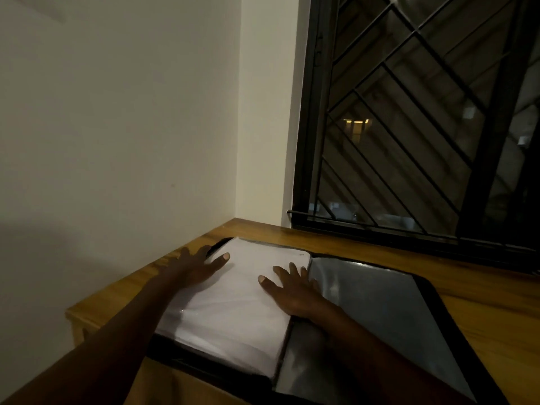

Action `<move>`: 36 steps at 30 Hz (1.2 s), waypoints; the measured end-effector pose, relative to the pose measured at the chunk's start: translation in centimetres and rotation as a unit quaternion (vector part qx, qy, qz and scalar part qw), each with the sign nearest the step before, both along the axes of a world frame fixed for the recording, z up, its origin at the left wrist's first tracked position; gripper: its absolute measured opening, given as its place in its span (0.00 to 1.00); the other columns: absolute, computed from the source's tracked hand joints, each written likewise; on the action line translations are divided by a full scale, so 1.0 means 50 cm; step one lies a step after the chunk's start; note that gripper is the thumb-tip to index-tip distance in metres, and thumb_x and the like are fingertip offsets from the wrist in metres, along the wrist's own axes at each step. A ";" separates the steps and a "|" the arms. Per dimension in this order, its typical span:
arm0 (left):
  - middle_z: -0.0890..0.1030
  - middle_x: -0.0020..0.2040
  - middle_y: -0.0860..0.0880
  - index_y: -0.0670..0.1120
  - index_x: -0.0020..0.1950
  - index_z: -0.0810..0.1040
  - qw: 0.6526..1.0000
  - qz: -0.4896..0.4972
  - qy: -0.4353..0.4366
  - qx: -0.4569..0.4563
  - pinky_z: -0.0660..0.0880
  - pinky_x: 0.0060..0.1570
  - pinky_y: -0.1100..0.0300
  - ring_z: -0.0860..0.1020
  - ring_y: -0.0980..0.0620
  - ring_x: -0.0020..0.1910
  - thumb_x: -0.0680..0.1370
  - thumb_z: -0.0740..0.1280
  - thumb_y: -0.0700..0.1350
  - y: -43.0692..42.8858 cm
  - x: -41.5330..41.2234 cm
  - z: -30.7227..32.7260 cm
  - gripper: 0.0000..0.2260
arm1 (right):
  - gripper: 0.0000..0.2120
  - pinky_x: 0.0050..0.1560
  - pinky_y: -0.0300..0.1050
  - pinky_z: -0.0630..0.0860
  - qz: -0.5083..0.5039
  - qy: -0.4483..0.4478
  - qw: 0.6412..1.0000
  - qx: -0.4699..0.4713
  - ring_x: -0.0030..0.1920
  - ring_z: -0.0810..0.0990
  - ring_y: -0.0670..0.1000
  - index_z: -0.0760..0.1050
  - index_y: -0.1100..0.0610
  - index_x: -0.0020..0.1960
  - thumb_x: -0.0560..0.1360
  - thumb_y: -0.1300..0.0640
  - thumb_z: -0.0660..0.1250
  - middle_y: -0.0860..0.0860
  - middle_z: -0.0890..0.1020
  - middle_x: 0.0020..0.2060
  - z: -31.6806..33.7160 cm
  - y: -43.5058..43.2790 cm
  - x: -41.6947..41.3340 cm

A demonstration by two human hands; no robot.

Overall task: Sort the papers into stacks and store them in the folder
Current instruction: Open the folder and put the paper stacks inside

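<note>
A black folder [438,305] lies open on the wooden table [482,293]. Its left half holds a thick stack of white papers [233,311] under a clear plastic sleeve. The right half shows empty grey plastic sleeves [380,299]. My left hand [195,266] lies flat with spread fingers on the stack's upper left edge, the thumb on the paper. My right hand [292,290] rests flat on the stack's right side, near the folder's spine. Neither hand grips anything.
A cream wall [117,141] runs along the table's left edge and meets a corner behind the folder. A dark window with a black metal grille [409,127] stands behind the table on the right. Bare wood shows right of the folder.
</note>
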State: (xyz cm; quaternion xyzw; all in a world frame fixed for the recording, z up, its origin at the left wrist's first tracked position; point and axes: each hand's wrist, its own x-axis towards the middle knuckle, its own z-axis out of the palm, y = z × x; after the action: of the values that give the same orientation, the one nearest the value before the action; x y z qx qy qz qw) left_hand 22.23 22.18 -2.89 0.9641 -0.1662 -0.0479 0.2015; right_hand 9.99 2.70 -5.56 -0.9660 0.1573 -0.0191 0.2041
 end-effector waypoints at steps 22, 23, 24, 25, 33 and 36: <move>0.74 0.67 0.39 0.36 0.63 0.74 0.936 -0.080 0.029 -0.342 0.70 0.49 0.53 0.73 0.44 0.57 0.76 0.68 0.59 -0.221 -0.201 0.310 0.29 | 0.32 0.66 0.48 0.69 -0.028 -0.091 0.954 0.283 0.66 0.71 0.53 0.63 0.53 0.73 0.78 0.34 0.50 0.52 0.69 0.69 0.140 -0.107 -0.226; 0.74 0.67 0.39 0.36 0.64 0.74 0.939 -0.090 0.022 -0.332 0.69 0.49 0.53 0.73 0.43 0.57 0.76 0.68 0.59 -0.234 -0.221 0.327 0.29 | 0.32 0.65 0.47 0.67 -0.026 -0.094 0.952 0.290 0.68 0.69 0.53 0.61 0.52 0.75 0.78 0.34 0.49 0.50 0.66 0.71 0.150 -0.102 -0.233; 0.73 0.67 0.39 0.36 0.66 0.73 0.942 -0.100 0.017 -0.321 0.69 0.49 0.53 0.73 0.42 0.60 0.76 0.68 0.59 -0.246 -0.237 0.342 0.30 | 0.32 0.62 0.47 0.67 -0.025 -0.096 0.949 0.299 0.68 0.67 0.53 0.59 0.50 0.76 0.78 0.34 0.48 0.49 0.65 0.71 0.162 -0.097 -0.239; 0.73 0.68 0.39 0.37 0.68 0.73 0.943 -0.109 0.011 -0.314 0.68 0.50 0.53 0.72 0.41 0.64 0.76 0.68 0.59 -0.255 -0.251 0.355 0.30 | 0.32 0.59 0.47 0.67 -0.026 -0.098 0.945 0.310 0.67 0.68 0.53 0.59 0.50 0.76 0.78 0.33 0.48 0.49 0.66 0.70 0.173 -0.092 -0.245; 0.59 0.78 0.41 0.41 0.77 0.60 0.916 -0.179 0.072 -0.353 0.65 0.68 0.46 0.60 0.37 0.75 0.77 0.67 0.58 -0.308 -0.360 0.441 0.35 | 0.32 0.65 0.61 0.69 0.022 -0.173 0.912 0.370 0.71 0.65 0.57 0.58 0.45 0.75 0.76 0.32 0.50 0.51 0.63 0.74 0.278 -0.082 -0.292; 0.59 0.78 0.41 0.43 0.77 0.61 0.876 -0.208 0.138 -0.413 0.67 0.61 0.53 0.59 0.39 0.76 0.78 0.65 0.59 -0.330 -0.402 0.454 0.33 | 0.35 0.61 0.58 0.71 0.035 -0.184 0.903 0.386 0.69 0.68 0.60 0.58 0.45 0.75 0.74 0.29 0.51 0.54 0.65 0.73 0.315 -0.101 -0.311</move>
State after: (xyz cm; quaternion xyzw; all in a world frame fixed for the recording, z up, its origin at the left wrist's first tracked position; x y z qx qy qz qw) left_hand 2.14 5.68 19.81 0.7200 -0.3383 -0.1481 0.5876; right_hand -5.55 -2.33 10.21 -0.7959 0.0780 -0.1270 0.5868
